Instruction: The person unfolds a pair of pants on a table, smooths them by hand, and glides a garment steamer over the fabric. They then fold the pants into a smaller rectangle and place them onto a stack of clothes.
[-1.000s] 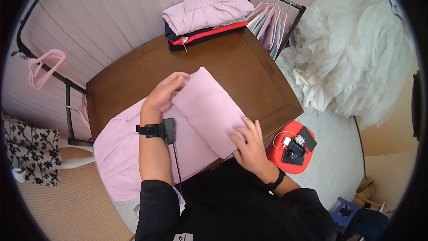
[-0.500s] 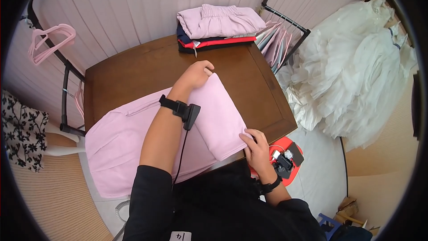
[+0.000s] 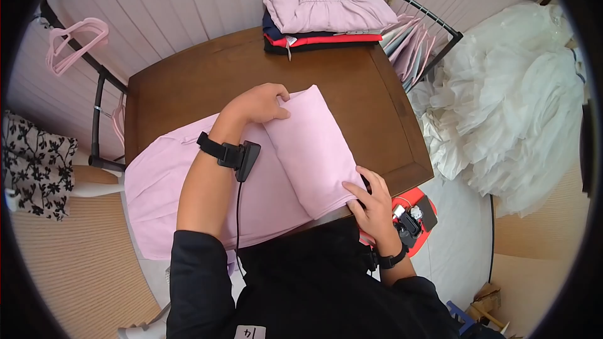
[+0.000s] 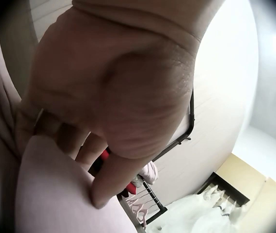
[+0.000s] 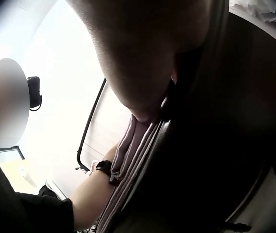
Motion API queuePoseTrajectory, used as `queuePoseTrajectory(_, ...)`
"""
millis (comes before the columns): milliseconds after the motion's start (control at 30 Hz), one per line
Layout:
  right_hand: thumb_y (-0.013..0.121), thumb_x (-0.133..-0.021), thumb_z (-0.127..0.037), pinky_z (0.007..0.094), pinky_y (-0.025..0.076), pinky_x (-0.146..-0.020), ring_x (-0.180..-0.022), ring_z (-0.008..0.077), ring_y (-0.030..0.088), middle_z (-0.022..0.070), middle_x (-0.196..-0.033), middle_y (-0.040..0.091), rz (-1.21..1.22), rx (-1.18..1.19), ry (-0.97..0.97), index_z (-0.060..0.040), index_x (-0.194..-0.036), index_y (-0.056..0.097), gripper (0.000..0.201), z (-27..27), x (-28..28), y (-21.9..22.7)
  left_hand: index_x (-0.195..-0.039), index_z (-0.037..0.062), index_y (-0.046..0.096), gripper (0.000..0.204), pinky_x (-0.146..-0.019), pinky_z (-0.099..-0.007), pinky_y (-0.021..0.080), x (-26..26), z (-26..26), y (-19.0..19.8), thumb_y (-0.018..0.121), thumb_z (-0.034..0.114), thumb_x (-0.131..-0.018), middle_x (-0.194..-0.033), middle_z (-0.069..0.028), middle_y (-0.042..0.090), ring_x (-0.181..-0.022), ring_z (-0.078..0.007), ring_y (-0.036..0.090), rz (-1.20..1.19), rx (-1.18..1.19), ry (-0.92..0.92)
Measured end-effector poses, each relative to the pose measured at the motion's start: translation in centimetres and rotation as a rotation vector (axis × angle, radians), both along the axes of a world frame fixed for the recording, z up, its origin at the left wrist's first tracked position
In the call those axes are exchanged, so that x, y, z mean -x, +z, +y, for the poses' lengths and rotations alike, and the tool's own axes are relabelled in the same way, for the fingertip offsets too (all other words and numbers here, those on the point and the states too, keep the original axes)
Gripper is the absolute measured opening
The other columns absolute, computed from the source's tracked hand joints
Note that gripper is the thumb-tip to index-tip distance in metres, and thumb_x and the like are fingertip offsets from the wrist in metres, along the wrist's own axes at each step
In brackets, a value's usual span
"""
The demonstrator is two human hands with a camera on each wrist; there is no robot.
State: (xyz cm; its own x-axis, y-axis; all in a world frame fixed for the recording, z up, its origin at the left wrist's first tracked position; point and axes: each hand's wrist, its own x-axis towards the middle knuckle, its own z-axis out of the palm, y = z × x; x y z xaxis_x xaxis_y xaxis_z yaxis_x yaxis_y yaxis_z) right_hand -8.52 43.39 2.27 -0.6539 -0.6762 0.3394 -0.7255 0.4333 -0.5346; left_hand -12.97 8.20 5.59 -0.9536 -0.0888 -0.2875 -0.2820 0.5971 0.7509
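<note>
A pale pink garment lies spread on the brown table, its right end doubled over into a thick folded panel. My left hand grips the far side of this fold; in the left wrist view the thumb lies on the cloth with the other fingers behind it. At the near right corner, my right hand pinches the folded edge, index finger on top and thumb at the near side. Several stacked cloth layers show beside that hand in the right wrist view.
A stack of folded clothes, pink on top, sits at the table's back edge. Pink hangers hang from a rack at left. White gowns stand at right. A red stool with small electronics is beside the table.
My left hand moved right and away along the fold, then slightly back with its thumb on the cloth. The right hand shifted from on top of the panel to its near right corner.
</note>
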Motion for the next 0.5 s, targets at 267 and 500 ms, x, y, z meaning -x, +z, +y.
queuePoseTrajectory(267,0.072,-0.071,-0.009,0.0441,0.045,-0.099,-0.119,0.0381,0.053,0.0194,-0.132,0.055,-0.095,0.013,0.025,-0.0108,-0.109,0.074,0.038,0.7,0.3,0.1,-0.104,-0.0006,0.062,0.025,-0.064,-0.0286,0.046,-0.2,0.0,-1.9,0.071,0.007,-0.082,-0.081,-0.0024,0.062,-0.074,-0.0112,0.056,0.122,-0.248,0.099)
queuePoseTrajectory(500,0.074,-0.081,-0.017,0.0426,0.044,-0.102,-0.123,0.0389,0.052,0.0215,-0.135,0.051,-0.192,-0.072,0.144,-0.0067,-0.112,0.071,0.033,0.9,1.5,2.1,-0.107,-0.0016,0.061,0.026,-0.066,-0.0289,0.053,-4.3,0.0,-2.2,0.070,0.007,-0.084,-0.091,-0.0080,0.067,-0.078,-0.0147,0.063,0.190,-0.353,0.245)
